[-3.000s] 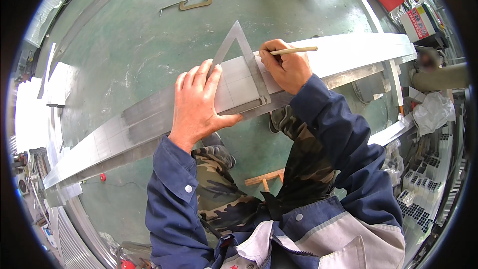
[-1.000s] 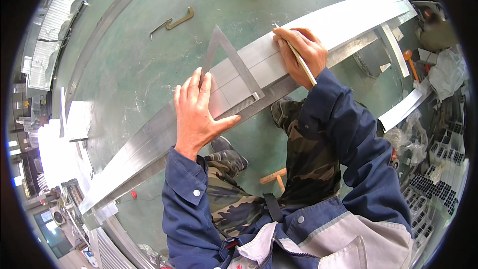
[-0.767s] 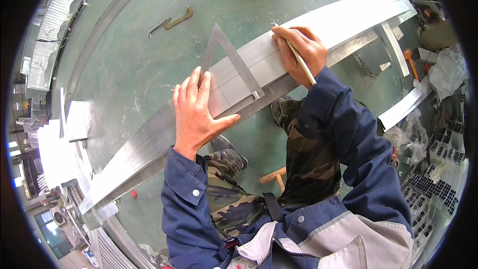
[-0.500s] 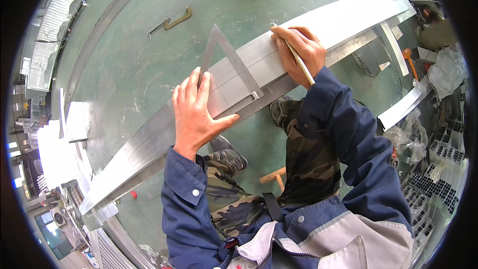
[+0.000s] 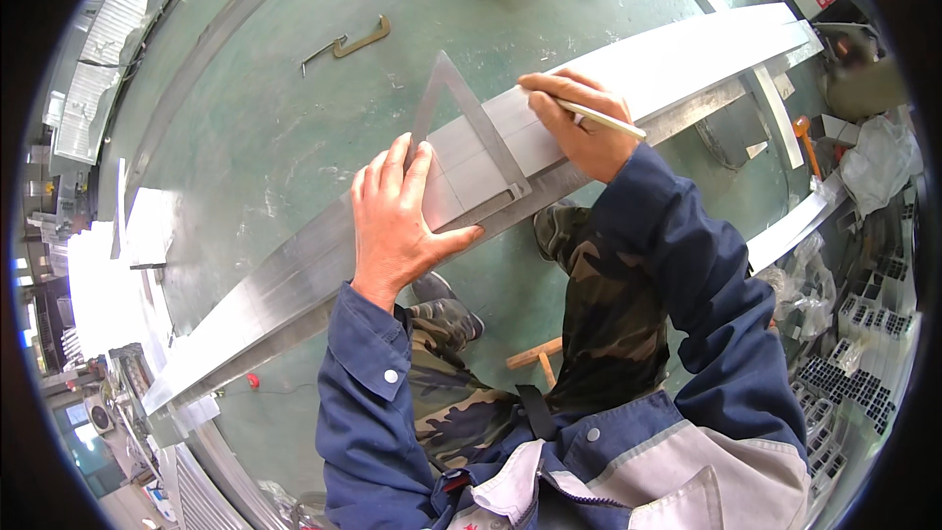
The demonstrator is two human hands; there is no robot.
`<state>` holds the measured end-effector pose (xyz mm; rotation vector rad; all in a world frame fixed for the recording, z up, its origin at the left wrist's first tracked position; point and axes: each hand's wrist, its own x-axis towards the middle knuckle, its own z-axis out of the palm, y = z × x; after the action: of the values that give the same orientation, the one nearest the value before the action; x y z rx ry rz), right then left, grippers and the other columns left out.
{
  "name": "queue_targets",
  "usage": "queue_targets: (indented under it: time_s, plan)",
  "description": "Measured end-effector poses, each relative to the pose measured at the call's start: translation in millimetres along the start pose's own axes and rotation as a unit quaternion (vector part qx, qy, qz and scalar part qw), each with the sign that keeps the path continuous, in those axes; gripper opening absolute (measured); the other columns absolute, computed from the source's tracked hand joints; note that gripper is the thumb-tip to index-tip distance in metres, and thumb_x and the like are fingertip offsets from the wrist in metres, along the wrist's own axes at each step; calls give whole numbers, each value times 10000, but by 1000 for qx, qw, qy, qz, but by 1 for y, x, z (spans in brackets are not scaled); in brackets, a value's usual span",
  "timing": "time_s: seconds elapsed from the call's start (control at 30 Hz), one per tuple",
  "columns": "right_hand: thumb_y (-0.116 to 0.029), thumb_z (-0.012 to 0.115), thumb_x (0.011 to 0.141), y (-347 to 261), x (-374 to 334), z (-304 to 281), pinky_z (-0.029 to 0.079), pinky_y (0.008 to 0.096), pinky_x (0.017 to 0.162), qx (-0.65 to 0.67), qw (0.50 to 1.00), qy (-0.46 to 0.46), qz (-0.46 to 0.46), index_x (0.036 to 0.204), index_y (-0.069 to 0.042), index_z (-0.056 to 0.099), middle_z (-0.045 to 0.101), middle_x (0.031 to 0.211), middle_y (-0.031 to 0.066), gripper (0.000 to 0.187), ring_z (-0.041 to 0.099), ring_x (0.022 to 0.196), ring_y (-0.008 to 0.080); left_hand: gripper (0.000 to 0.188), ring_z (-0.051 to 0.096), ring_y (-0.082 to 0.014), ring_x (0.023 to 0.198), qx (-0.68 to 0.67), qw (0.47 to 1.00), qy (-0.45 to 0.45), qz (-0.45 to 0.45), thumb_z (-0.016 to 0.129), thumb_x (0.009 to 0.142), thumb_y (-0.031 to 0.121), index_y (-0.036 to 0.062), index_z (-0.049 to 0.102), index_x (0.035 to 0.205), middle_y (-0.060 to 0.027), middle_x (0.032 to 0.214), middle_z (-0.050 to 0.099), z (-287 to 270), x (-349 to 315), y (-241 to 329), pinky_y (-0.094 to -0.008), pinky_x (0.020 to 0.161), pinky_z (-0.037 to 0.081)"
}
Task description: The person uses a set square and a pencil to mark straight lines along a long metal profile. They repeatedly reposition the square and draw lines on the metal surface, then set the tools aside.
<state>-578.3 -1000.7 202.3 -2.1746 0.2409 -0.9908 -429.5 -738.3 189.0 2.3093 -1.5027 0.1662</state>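
Note:
A long silver metal profile (image 5: 677, 57) runs diagonally in front of me, from lower left to upper right. Across it lies a flat metal triangle square (image 5: 483, 130), its peak jutting past the far edge and its thicker base along the near edge. My left hand (image 5: 391, 226) presses on the profile at the square's left side, fingers stretched and thumb spread along the near edge. To the right of the square, my right hand (image 5: 586, 128) rests at the profile's far edge, fingers closed on a pale pencil (image 5: 613, 121). The pencil's tip is hidden by the fingers.
A brass-coloured C-clamp (image 5: 363, 39) lies on the green floor beyond the profile. A narrow beam (image 5: 552, 185) runs under the profile's near side. Stacked hollow profiles (image 5: 849, 373) and clear plastic wrap (image 5: 878, 167) sit at the right. An orange-handled tool (image 5: 807, 142) lies nearby.
My right hand has turned, and the pencil now lies flatter, its rear end swung up and to the right. My left hand stays on the profile by the square. The whole view has shifted slightly.

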Motion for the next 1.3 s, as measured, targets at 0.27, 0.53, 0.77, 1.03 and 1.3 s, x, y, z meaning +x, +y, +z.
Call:
queue_targets:
  time_s: [0.27,0.53,0.77,1.03,1.3]
  plan:
    - [-68,768,1001,-8,14,27,617,394,753,-41,997,-59,-28,1076,-44,738,795,955,145,84,777,810,307,1153,470,-415,1565,-19,1000,0,-9,992,652,574,23,617,1593,-217,1705,520,1,1,2,-588,1306,333]
    - [-47,772,954,-9,12,34,618,450,736,-66,995,-41,-68,1034,-65,720,779,930,136,98,771,834,376,1156,468,-425,1562,-32,999,15,-11,990,646,578,18,622,1588,-225,1697,526,3,-1,0,-594,1308,327]
    - [-47,770,962,-11,14,31,622,455,760,-94,990,-61,-81,1051,-72,720,782,949,135,106,774,863,381,1131,493,-415,1521,-27,999,43,2,978,647,623,16,652,1543,-226,1649,557,8,0,1,-594,1280,347]
    - [-45,765,972,-8,18,33,618,465,802,-115,981,-100,-117,1043,-60,705,772,962,137,94,761,915,390,1127,508,-412,1496,-17,998,54,5,975,647,646,11,666,1525,-221,1613,581,8,0,0,-589,1268,359]
    - [-2,755,934,-17,17,13,610,463,774,-96,972,-154,-151,1009,-39,678,733,906,152,114,741,847,399,1163,482,-422,1547,-28,999,19,-13,972,655,641,23,635,1581,-236,1675,544,5,2,2,-597,1307,329]
